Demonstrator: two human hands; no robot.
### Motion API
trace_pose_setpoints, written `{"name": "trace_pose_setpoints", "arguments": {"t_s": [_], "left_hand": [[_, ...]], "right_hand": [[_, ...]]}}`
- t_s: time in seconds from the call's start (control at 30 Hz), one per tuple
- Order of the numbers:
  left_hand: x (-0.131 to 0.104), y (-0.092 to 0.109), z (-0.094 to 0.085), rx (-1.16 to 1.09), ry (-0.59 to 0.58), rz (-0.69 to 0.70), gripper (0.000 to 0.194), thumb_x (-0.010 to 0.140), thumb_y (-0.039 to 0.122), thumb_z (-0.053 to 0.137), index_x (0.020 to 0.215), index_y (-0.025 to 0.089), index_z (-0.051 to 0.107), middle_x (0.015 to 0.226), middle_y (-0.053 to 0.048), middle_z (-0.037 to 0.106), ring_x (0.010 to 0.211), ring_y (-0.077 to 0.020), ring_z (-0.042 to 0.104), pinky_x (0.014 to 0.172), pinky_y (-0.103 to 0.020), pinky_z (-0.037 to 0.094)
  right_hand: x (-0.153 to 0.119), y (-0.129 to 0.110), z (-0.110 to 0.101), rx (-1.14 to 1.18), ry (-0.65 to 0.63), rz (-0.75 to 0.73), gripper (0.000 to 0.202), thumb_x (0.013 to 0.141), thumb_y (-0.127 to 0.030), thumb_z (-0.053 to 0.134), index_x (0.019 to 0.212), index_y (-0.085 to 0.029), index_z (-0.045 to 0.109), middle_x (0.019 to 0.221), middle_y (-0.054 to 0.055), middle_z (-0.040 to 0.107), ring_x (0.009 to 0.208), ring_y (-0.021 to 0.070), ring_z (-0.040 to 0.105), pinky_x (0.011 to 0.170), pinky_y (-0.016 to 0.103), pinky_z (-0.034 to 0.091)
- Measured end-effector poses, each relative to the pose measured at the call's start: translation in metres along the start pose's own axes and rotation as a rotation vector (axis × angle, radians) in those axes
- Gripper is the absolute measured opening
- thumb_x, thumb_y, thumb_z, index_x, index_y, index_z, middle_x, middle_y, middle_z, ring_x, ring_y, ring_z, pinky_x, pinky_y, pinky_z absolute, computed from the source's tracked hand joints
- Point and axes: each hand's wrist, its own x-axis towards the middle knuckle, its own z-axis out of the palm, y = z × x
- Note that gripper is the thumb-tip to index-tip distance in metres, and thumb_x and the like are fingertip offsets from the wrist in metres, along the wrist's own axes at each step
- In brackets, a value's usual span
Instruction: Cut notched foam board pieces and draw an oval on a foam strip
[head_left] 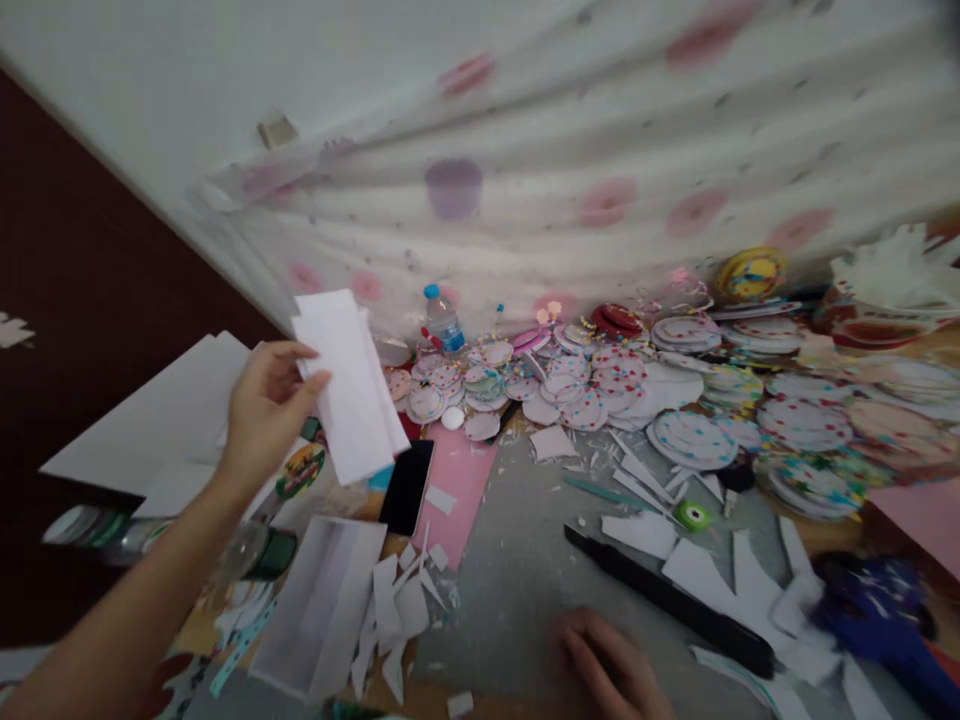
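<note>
Left hand [262, 405] pinching at least two white papers [351, 395]; right hand [611, 668] curled, grip unclear, near one long black tool [675, 605].

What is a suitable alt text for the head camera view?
The person's left hand holds up white rectangular papers; the curled right hand is over a flat grey mat. Beyond lie many round white discs with coloured dots.

The paper sheets [349, 395] I pinch at nine o'clock look smooth and matt; twelve shows creased cloth [499, 235], six a dull grey mat [510, 540], seven a smooth-faced phone [407, 490].
</note>
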Motion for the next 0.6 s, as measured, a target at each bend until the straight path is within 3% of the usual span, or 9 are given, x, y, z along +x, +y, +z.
{"name": "trace_pose_setpoints", "arguments": {"t_s": [0.07,0.17,0.27,0.43,0.6], "left_hand": [[-0.055,0.03,0.014,-0.351,-0.074,-0.185,0.029,0.078,0.026,0.067,0.102,0.02,0.053,0.1,-0.003,0.064,0.088,-0.0147,0.061,0.072,-0.022,0.048],[-0.13,0.063,0.045,-0.707,-0.174,-0.424,0.032,0.075,0.024,0.072,0.101,0.023,0.052,0.098,-0.002,0.067,0.087,-0.0151,0.063,0.072,-0.022,0.048],[-0.185,0.085,0.077,-0.929,-0.162,-0.622,0.037,0.076,0.024,0.072,0.105,0.025,0.048,0.097,-0.002,0.068,0.088,-0.0155,0.064,0.074,-0.024,0.049],[-0.229,0.105,0.107,-1.064,-0.098,-0.838,0.053,0.07,0.026,0.078,0.114,0.026,0.049,0.103,-0.003,0.068,0.09,-0.0171,0.065,0.074,-0.024,0.05],[-0.249,0.098,0.112,-1.057,-0.244,-1.097,0.047,0.071,0.045,0.075,0.106,0.016,0.063,0.107,-0.011,0.07,0.089,-0.0218,0.067,0.071,-0.027,0.051]], "right_hand": [[0.001,-0.012,-0.007,0.039,-0.064,-0.056,0.028,0.093,-0.043,0.046,0.087,-0.022,0.064,0.076,0.003,0.065,0.07,0.0148,0.062,0.065,0.022,0.05],[0.007,-0.034,-0.014,0.144,-0.108,-0.136,0.018,0.093,-0.036,0.048,0.104,-0.025,0.057,0.094,0.004,0.063,0.084,0.0162,0.061,0.075,0.026,0.051],[0.014,-0.051,-0.013,0.238,-0.134,-0.095,0.031,0.087,-0.036,0.058,0.114,-0.026,0.048,0.097,0.003,0.058,0.078,0.0144,0.057,0.07,0.026,0.05],[0.015,-0.05,-0.012,0.317,-0.005,0.073,0.031,0.078,-0.042,0.068,0.088,-0.024,0.045,0.078,-0.002,0.052,0.067,0.0123,0.053,0.057,0.022,0.044],[0.006,-0.044,-0.016,0.305,-0.057,0.245,0.034,0.078,-0.054,0.062,0.088,-0.022,0.054,0.076,0.001,0.062,0.061,0.0145,0.057,0.05,0.023,0.043]]}}
